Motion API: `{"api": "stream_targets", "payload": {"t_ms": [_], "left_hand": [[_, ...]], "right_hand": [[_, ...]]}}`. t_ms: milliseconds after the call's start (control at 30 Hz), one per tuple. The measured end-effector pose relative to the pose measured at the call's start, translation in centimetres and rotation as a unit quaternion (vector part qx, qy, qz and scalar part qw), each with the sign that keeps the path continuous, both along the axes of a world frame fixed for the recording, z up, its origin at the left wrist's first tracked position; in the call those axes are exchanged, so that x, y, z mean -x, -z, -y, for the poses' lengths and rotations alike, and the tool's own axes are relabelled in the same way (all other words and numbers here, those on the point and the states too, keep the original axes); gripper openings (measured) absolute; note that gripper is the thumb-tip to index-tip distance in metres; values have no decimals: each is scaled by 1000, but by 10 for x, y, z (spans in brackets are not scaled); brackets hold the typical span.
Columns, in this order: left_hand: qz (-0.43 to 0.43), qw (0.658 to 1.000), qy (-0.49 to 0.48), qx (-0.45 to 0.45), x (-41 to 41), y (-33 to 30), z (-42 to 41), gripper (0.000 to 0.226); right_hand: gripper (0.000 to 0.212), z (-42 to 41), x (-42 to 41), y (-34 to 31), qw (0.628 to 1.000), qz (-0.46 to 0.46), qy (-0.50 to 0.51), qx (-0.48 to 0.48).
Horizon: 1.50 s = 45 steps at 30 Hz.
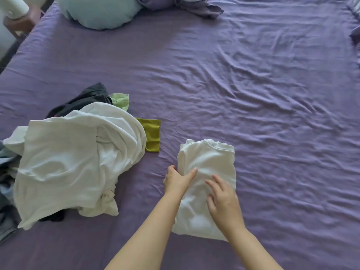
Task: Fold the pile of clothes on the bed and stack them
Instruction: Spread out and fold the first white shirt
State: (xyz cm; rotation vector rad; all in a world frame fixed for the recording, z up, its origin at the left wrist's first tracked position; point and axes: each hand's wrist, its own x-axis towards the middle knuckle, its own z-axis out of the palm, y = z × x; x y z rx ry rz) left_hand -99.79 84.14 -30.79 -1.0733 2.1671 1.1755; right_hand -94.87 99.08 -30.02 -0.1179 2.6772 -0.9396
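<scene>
Two hands: left hand (178, 180) grips folded white shirt's (209, 184) left edge; right hand (224, 201) flat, fingers straight, pressing it.
Shirt: right of unfolded pile (74, 158), on bed (272, 94).
Risk: lopsided fold, fabric could slide when lifted.

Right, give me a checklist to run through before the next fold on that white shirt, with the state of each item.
1. Both hands on the shirt: ok. The left hand holds the left edge of the folded white shirt; the right hand lies flat on top.
2. Shirt folded narrow, collar at the far end: ok.
3. Near edge squared up: cannot tell, the arms cover part of it.
4. Room on the purple sheet to the right for a stack: ok.
5. Unfolded pile apart from the shirt: ok, a gap of sheet lies between them.
6. Olive cloth out of the way: ok, it lies beside the pile.
</scene>
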Motion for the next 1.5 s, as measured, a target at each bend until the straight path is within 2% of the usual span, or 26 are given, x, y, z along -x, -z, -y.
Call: {"api": "stream_targets", "payload": {"t_ms": [67,167,267,333,400,467,500,600,733,867,1100,1167,1267,1367,1500], "left_hand": [[34,999,-12,28,2,3,-6,86],[24,999,-34,10,6,6,-11,65],[-19,994,-68,-86,2,4,-13,55],[-12,971,-134,-199,1,-1,-11,51],[8,930,-175,-322,4,-12,-11,44],[-5,909,-166,-383,10,-18,-14,42],[-19,903,-153,-402,14,-21,-19,42],[-49,894,-78,-438,28,-33,-43,36],[-31,913,16,-407,58,-44,-92,24],[-31,905,55,-422,90,-45,-151,21],[-32,895,90,-437,142,-26,-236,33],[-11,913,98,-397,145,-15,-250,44],[8,952,153,-265,128,4,-259,86],[-11,961,191,-201,102,14,-260,83],[-3,961,210,-182,81,12,-261,73]], "right_hand": [[50,-14,11,-2,990,9,135,-30],[59,-22,26,1,968,132,212,32],[54,-22,36,4,932,197,285,108],[43,-23,41,3,901,236,323,167],[17,-30,44,-3,888,240,327,218],[7,-43,46,-11,888,220,316,251],[5,-53,48,-16,892,205,310,257],[24,-89,59,-32,913,140,304,234],[39,-145,79,-45,910,92,332,228],[44,-203,100,-51,915,53,344,205],[45,-284,134,-32,908,2,389,157],[55,-297,136,-18,911,50,389,130],[74,-301,119,5,910,148,383,67],[77,-292,92,19,919,135,371,0],[69,-279,75,21,934,99,342,7]]}}
